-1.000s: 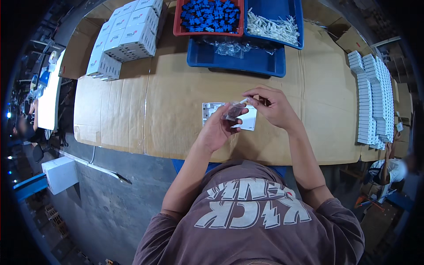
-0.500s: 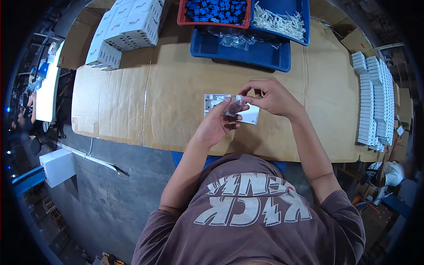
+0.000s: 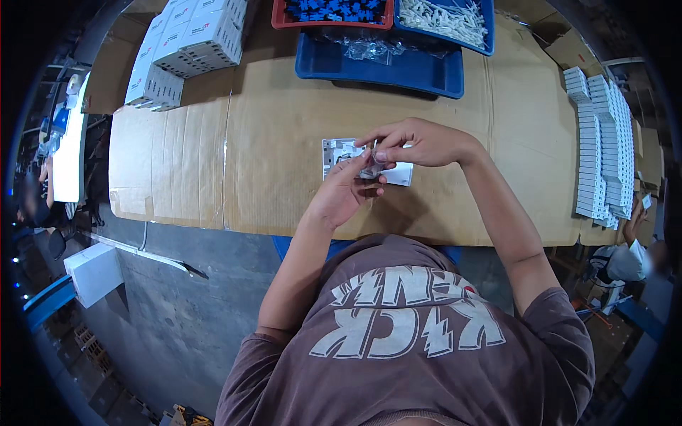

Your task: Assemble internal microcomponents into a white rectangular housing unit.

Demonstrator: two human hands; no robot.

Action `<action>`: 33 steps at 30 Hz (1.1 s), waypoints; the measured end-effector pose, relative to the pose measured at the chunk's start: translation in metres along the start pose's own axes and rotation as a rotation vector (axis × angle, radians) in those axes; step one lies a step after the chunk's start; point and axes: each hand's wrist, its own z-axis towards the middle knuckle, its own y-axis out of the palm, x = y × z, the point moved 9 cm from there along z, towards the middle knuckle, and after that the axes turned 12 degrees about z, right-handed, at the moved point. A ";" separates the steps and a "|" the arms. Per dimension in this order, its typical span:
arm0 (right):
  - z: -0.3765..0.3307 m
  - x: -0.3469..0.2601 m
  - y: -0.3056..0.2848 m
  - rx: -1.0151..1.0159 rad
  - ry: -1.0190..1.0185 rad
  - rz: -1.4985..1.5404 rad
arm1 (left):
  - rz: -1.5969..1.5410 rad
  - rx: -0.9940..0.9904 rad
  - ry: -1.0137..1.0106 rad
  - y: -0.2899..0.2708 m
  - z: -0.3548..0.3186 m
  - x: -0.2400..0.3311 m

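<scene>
A small clear plastic bag (image 3: 370,171), with something pale at its top, is pinched between my two hands over the table. My left hand (image 3: 338,195) holds its lower part between thumb and fingers. From above, the thumb and fingertips of my right hand (image 3: 426,145) close on its upper end; these fingers partly hide it. Beneath both hands a white plastic piece (image 3: 401,175) lies on the cardboard. Its left part has a recessed, detailed inside and its right part is flat. My hands cover its middle.
Cardboard (image 3: 284,128) covers the table. At the far side stand a red tray (image 3: 387,23) of blue parts, a blue tray (image 3: 489,39) of white parts and a lower blue tray (image 3: 327,69) holding clear plastic. White boxes (image 3: 206,44) are stacked far left, white pieces (image 3: 593,149) at right.
My right hand's fingers have come down over the bag's top, hiding more of it. The left hand keeps its hold. The whole view has shifted slightly.
</scene>
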 end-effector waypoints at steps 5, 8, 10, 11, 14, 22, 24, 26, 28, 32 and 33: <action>-0.002 0.003 0.012 0.008 0.002 0.185 | 0.033 -0.022 0.037 0.001 0.003 0.005; -0.005 -0.003 0.012 0.005 -0.011 0.193 | 0.013 -0.036 0.061 0.005 0.005 0.007; -0.009 -0.011 0.011 0.012 -0.046 0.185 | -0.009 -0.036 0.071 0.006 0.006 0.007; -0.010 -0.014 0.009 0.036 -0.045 0.149 | -0.031 -0.072 0.069 0.007 0.007 0.006; -0.012 -0.012 0.008 0.084 -0.024 0.114 | -0.048 -0.104 0.059 0.009 0.008 0.002; -0.014 -0.003 0.004 0.131 -0.043 0.155 | -0.005 -0.076 0.050 0.013 0.007 0.005; -0.016 -0.008 0.001 0.134 -0.031 0.167 | 0.001 -0.079 0.038 0.018 0.005 0.008; -0.012 -0.007 0.008 0.113 -0.021 0.118 | 0.012 -0.065 0.049 0.010 0.005 0.003; -0.011 -0.006 0.012 0.090 -0.010 0.069 | 0.021 -0.051 0.060 0.005 0.006 0.001; -0.013 -0.006 0.006 0.115 -0.009 0.079 | 0.038 -0.038 0.040 0.011 0.006 0.004; -0.013 -0.005 0.004 0.123 0.002 0.120 | 0.034 -0.028 0.030 0.012 0.006 0.006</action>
